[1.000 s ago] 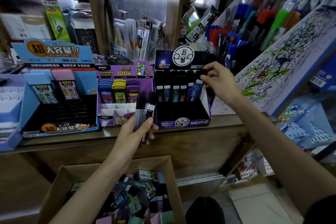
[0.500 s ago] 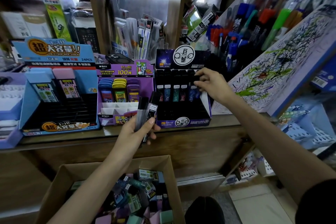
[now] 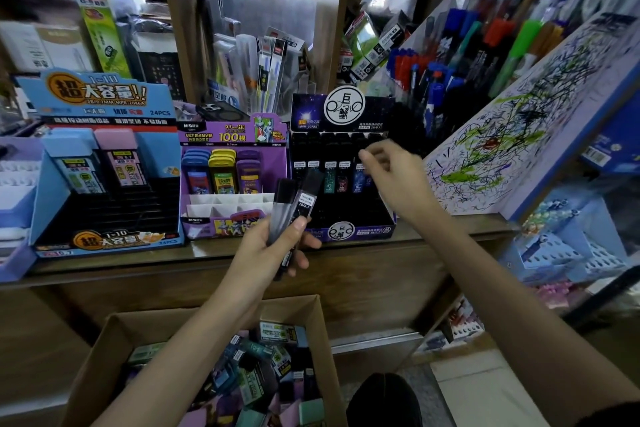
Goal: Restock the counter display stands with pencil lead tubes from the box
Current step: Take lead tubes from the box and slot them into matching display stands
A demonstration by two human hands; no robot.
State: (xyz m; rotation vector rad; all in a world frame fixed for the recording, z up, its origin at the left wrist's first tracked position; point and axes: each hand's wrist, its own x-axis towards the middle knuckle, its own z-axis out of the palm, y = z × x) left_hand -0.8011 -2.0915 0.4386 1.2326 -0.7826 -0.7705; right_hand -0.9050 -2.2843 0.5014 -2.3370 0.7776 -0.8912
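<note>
Lead tubes gripped by left hand; long axis near-upright, caps up, tilted right. Right hand held at black stand, fingers loose, nothing held.

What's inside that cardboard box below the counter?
A loose heap of lead tubes, teal, purple and black, lies in the cardboard box. The left forearm crosses over it and covers part of the heap; anything beneath the top layer is hidden.

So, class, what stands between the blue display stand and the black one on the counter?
The purple Ultraman lead stand, as the head view shows.
</note>
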